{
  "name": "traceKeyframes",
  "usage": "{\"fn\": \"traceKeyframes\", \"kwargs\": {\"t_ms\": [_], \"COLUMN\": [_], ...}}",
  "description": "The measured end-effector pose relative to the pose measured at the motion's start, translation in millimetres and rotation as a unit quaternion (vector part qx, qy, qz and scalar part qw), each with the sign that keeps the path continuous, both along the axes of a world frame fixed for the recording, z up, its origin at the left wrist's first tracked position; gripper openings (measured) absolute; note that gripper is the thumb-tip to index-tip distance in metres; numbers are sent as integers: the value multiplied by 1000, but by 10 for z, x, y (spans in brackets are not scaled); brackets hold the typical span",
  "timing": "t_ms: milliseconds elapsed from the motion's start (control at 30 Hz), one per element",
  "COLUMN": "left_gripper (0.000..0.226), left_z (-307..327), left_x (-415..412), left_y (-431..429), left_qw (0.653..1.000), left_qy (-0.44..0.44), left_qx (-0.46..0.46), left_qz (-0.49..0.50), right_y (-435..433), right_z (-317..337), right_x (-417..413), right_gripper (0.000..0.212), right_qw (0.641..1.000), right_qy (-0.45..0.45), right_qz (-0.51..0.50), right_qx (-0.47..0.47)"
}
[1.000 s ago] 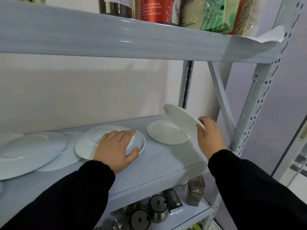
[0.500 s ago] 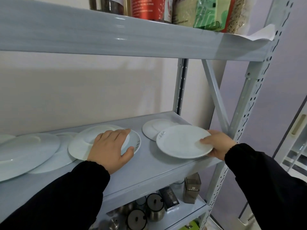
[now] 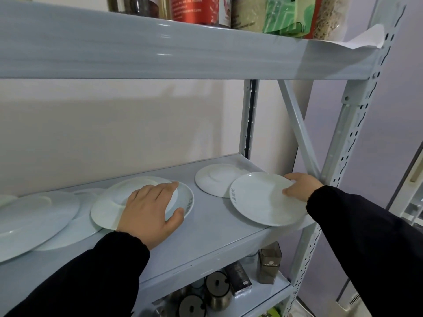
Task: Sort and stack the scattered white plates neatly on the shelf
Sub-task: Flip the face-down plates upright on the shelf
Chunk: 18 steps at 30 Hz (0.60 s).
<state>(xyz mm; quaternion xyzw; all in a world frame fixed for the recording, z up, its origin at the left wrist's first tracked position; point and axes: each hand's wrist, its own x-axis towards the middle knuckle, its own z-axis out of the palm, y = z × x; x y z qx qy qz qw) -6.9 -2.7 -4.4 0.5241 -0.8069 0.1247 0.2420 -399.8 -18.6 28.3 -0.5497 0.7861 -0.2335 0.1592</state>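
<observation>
Right plate [image 3: 263, 200] lowered flat; right hand [image 3: 299, 187] grips it; left hand [image 3: 148, 211] flat on middle plate [image 3: 105, 209].

I can read nothing here: grey print on the right plate [image 3: 265, 200], the red canister [image 3: 194, 8] and the brown jar [image 3: 270, 255] (all too small or blurred).

The shelf [image 3: 217, 227] is finished in pale blue-grey. The near right plate [image 3: 263, 200] and the middle plate [image 3: 103, 211] are white, with small grey print at the rim. The left sleeve [image 3: 91, 277] and right sleeve [image 3: 366, 236] are black. On the upper level, a canister [image 3: 194, 8] is coloured red and a packet [image 3: 279, 12] green.
</observation>
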Motion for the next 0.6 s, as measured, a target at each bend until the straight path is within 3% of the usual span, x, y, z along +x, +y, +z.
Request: {"fn": "traceKeyframes", "kwargs": {"t_ms": [200,400,600], "left_gripper": [63,62,62], "left_z": [9,2,2], "left_x": [-1,10,4], "left_y": [-7,-15,-12], "left_qw": [1000,1000,1000], "left_qy": [7,7,12], "left_qx": [-4,-7,-16], "left_qz": [-7,-5,-2], "right_y": [-250,-403,-509], "right_z": [-28,-119,-123], "right_x": [-67,5,141], "right_gripper": [45,48,51], "right_qw": [998,999,999], "right_qy": [-10,27,46], "right_qz": [-44,-16,0], "right_qx": [-38,29,24]}}
